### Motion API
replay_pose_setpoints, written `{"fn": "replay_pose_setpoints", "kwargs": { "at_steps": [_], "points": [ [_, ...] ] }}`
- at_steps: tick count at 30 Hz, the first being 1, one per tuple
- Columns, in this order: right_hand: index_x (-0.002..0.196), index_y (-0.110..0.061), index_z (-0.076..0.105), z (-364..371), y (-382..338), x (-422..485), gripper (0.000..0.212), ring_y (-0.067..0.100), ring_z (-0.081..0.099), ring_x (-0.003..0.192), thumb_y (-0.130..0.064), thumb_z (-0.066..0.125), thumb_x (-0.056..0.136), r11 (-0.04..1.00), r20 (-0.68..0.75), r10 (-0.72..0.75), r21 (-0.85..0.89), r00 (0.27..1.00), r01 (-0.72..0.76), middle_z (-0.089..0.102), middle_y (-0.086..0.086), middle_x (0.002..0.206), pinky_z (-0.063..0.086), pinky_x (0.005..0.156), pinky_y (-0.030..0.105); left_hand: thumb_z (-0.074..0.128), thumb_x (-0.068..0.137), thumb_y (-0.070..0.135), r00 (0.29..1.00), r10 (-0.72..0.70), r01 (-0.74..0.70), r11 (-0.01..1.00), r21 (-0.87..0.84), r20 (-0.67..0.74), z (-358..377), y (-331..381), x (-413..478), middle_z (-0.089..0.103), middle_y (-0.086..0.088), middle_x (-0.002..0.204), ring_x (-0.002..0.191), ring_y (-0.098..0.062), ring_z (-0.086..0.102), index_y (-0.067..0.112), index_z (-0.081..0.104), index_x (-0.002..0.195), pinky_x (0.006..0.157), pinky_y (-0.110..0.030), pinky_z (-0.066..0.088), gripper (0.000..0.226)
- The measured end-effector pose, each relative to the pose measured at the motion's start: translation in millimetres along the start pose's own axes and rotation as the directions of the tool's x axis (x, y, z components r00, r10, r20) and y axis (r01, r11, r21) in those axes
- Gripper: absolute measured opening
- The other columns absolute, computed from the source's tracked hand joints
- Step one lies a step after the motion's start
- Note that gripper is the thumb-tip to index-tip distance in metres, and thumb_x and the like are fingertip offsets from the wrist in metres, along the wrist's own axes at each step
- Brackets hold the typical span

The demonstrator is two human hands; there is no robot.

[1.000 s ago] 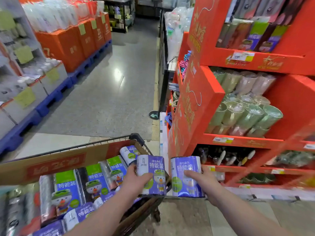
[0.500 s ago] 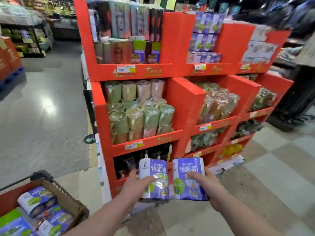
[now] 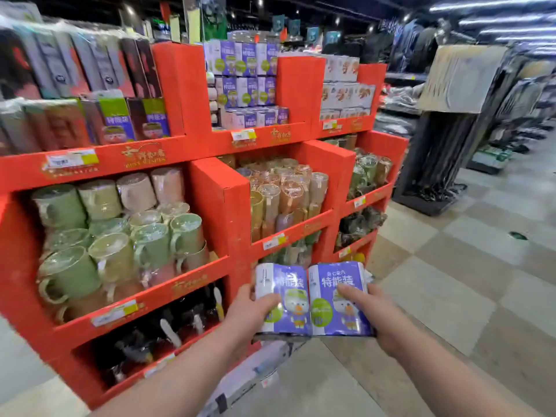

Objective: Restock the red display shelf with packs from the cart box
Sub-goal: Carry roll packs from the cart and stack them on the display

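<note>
I carry two purple-and-white packs side by side in front of the red display shelf [image 3: 222,139]. My left hand [image 3: 249,308] grips the left pack [image 3: 285,296] from its left side. My right hand [image 3: 373,314] grips the right pack [image 3: 334,296], fingers lying across its front. Matching purple packs [image 3: 246,82] are stacked in the shelf's upper middle compartment, above and behind my hands. The cart box is out of view.
Green and beige mugs [image 3: 120,236] fill the left middle compartment, wrapped cups [image 3: 285,191] the centre one, tall boxes [image 3: 84,91] the upper left. Dark clothing racks [image 3: 445,152] stand to the right across a checkered tile floor [image 3: 451,281].
The view swung right, away from the cart, which has left the frame. Both hands kept their packs and now sit closer to the shelf front.
</note>
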State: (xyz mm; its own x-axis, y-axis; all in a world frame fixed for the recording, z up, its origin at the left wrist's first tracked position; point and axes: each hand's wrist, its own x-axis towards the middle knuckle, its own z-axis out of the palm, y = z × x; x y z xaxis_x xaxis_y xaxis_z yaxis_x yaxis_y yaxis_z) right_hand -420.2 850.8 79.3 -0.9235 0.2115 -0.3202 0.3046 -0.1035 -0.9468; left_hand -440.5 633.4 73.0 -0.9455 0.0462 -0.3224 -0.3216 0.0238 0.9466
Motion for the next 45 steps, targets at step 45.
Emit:
{"fn": "replay_pose_setpoints", "kwargs": {
  "at_steps": [45],
  "points": [
    [0.103,-0.004,0.054,76.0,-399.3,569.2,0.033,0.015,0.060,0.076,-0.022,0.072,0.083,0.713,0.293,-0.559,-0.307,0.776,0.630,0.065,0.006,0.102,0.045,0.054,0.018,0.075,0.066,0.037,0.832,0.236,-0.328,0.939,-0.102,-0.502,48.9,259.2,445.7,0.072,-0.009,0.102,0.091,-0.032,0.069,0.017,0.059,0.111,0.084,-0.048,0.056,0.052]
  ]
}}
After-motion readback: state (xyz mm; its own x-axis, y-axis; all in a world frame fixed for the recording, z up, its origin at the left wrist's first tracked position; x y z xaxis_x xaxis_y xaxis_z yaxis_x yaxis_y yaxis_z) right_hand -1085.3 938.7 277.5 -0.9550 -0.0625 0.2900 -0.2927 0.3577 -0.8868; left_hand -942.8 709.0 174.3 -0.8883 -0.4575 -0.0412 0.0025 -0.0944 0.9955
